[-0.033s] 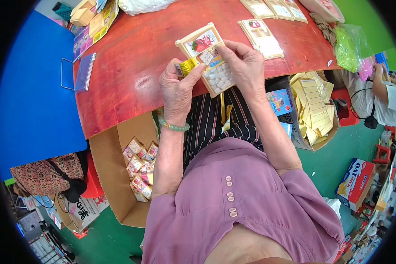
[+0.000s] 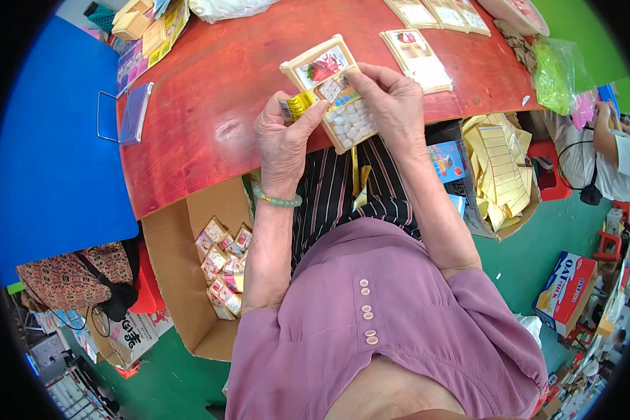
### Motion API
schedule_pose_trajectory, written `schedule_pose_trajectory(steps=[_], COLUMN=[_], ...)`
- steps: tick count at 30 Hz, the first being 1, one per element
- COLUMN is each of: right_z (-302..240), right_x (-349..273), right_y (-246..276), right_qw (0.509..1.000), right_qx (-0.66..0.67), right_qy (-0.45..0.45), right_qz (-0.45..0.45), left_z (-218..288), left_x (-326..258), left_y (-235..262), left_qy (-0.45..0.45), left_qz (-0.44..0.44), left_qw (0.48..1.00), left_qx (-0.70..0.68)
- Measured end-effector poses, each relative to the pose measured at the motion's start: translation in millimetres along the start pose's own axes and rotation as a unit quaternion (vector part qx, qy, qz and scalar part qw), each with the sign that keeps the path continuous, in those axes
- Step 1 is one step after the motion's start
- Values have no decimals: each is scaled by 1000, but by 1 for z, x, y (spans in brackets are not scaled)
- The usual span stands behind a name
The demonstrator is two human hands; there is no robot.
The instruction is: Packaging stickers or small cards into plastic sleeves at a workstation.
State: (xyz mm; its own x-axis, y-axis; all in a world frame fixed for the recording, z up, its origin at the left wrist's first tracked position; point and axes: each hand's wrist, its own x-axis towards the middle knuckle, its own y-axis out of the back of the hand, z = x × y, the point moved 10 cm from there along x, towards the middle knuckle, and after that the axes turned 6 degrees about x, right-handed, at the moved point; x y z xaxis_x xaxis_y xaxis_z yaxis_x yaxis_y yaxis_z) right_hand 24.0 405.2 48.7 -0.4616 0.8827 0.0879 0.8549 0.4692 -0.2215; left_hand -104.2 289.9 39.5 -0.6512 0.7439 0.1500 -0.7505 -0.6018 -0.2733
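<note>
Cream-edged tray [image 2: 332,140] of white pieces [image 2: 352,124], at the near edge of the red table [image 2: 203,91], looks light and stiff — best held by its sides lest pieces spill — with the left hand [image 2: 283,136] pinching the yellow strip [image 2: 301,104] and the right hand [image 2: 397,108] holding its right side.

Mauve blouse [image 2: 434,336], short sleeves [image 2: 493,301], paired buttons [image 2: 367,309]; black striped trousers [image 2: 322,185]; green bead bracelet [image 2: 278,201]
</note>
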Motion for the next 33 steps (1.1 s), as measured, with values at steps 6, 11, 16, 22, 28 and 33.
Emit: schedule_pose_trajectory(steps=[6,11,16,22,28,33], right_z=[11,21,26,31,30,30], right_x=[-1,-7,-19,-38,-61,-79], right_y=[1,3,-4,9,7,8], right_qw=[989,978,944,931,898,913], right_qx=[120,170,242,259,307,215], right_qy=[-66,-104,-133,-132,-135,-108], right_qz=[-50,-68,-181,-220,-285,-329], left_z=[3,4,-5,-11,-10,0], left_x=[-2,-4,-14,-31,-43,-63], left_y=[-5,-9,-14,-20,-27,-51], left_qy=[1,4,56,79,90,57], left_qz=[-28,-53,-93,-173,-250,-396], left_qw=[1000,999,994,981,964,917], left_qx=[12,-1,2,-34,7,2])
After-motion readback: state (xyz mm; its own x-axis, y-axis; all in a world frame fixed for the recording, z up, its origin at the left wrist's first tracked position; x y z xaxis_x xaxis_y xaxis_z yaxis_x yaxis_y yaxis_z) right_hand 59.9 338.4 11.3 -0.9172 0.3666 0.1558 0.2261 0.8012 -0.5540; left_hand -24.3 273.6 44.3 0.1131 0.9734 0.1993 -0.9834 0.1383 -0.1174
